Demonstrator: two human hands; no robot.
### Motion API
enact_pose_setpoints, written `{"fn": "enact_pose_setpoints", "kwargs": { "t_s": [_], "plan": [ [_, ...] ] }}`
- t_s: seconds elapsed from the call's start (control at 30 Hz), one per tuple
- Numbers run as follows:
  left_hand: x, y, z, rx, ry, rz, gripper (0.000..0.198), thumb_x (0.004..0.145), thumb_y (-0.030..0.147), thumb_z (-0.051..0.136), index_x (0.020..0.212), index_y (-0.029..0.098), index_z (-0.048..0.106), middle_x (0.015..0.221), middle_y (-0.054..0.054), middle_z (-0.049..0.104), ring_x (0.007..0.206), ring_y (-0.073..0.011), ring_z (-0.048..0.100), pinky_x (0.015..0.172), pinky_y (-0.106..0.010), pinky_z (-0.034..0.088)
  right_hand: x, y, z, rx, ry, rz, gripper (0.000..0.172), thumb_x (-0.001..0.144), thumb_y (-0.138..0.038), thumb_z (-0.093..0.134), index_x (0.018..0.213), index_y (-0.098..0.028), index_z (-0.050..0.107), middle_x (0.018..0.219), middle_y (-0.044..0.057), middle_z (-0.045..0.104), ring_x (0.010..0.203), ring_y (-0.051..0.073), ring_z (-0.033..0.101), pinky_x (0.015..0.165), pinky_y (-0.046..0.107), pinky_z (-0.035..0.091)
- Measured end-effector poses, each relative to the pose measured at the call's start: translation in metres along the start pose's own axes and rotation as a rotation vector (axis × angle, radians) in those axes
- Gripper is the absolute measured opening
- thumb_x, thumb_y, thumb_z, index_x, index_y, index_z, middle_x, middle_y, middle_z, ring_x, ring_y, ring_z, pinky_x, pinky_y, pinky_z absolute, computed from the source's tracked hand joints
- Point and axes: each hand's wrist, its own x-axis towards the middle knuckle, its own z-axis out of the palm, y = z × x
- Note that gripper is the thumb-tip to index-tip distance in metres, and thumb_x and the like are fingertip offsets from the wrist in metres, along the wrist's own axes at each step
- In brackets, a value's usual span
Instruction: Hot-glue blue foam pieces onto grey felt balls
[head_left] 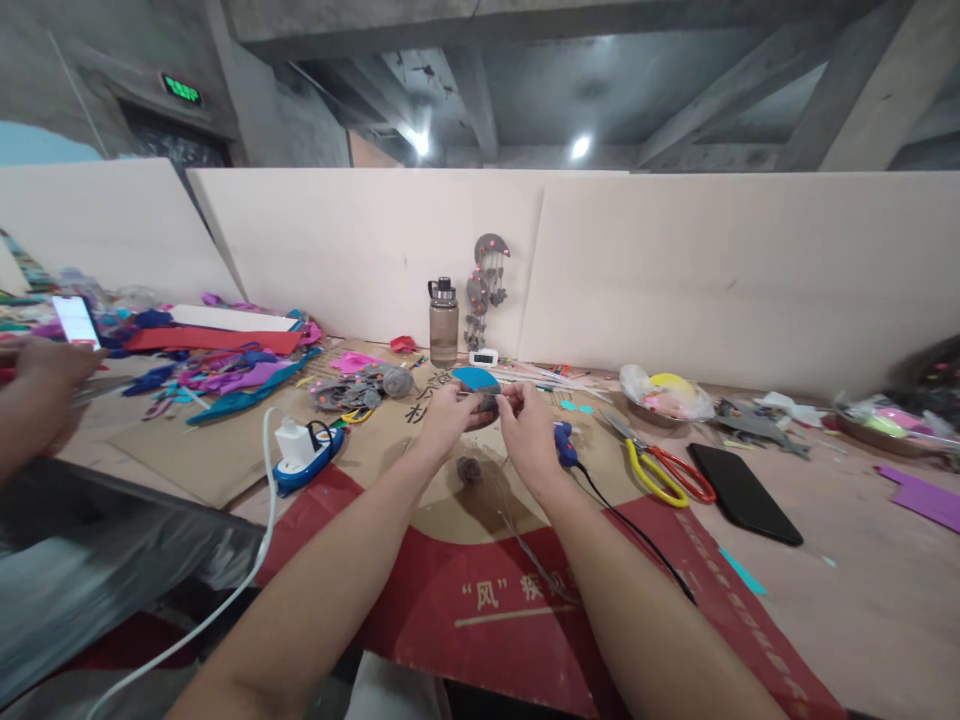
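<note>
Over the middle of the cardboard, my left hand (454, 416) is closed, pinching a small grey yarn-covered piece (487, 403). My right hand (528, 424) meets it from the other side, thumb and finger pressed together on grey yarn (517, 535), whose strand trails down over the red print. Just behind the fingers shows a blue fan-shaped piece (475, 378); whether it touches them I cannot tell. Below the hands lies a small ball of grey yarn (469, 470). A blue glue gun (564, 444) rests beside my right wrist.
Right of my arm are scissors (654, 468) and a black phone (744, 492). A power strip (309, 462) with a white cable sits left. A bottle (444, 325) and hanging grey moon ornament (491, 245) are at the back. Another person's hand (52, 370) is far left.
</note>
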Motion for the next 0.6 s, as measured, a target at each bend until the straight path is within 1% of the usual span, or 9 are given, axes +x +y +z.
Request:
{"fn": "enact_pose_setpoints", "kwargs": {
  "t_s": [0.13,0.27,0.43,0.6],
  "plan": [
    [0.0010,-0.0025,-0.0009,-0.043,-0.030,-0.010,0.015,0.069,0.020,0.066,0.078,0.016,0.054,0.077,-0.005,0.068,0.073,-0.0198,0.068,0.072,-0.038,0.057,0.0007,-0.0007,-0.0010,0.027,0.015,0.012,0.007,0.079,-0.025,0.048,0.083,-0.019,0.051,0.076,0.001,0.055,0.069,0.016,0.050,0.067,0.030,0.039],
    [0.0008,-0.0010,-0.0009,-0.046,-0.020,-0.028,0.015,0.070,0.017,0.065,0.072,0.018,0.050,0.069,-0.002,0.064,0.069,-0.0182,0.067,0.070,-0.039,0.057,0.0010,-0.0022,-0.0027,0.041,0.032,0.032,0.009,0.079,-0.025,0.049,0.085,-0.019,0.052,0.077,0.002,0.055,0.069,0.016,0.049,0.067,0.029,0.039],
    [0.0009,-0.0005,-0.0007,-0.085,-0.040,-0.032,0.019,0.070,0.019,0.067,0.075,0.016,0.048,0.072,0.000,0.062,0.068,-0.0146,0.065,0.075,-0.037,0.057,0.0018,-0.0030,-0.0053,0.042,0.050,0.028,0.009,0.080,-0.026,0.048,0.085,-0.019,0.052,0.076,0.001,0.055,0.068,0.015,0.049,0.066,0.028,0.039],
    [0.0012,0.0000,-0.0003,-0.072,-0.024,-0.029,0.017,0.073,0.018,0.065,0.079,0.017,0.050,0.076,-0.002,0.065,0.072,-0.0160,0.066,0.074,-0.036,0.057,0.0025,0.0003,-0.0058,0.030,0.052,0.020,0.009,0.080,-0.027,0.049,0.084,-0.019,0.052,0.072,0.000,0.054,0.065,0.015,0.048,0.064,0.028,0.038]
  ]
}}
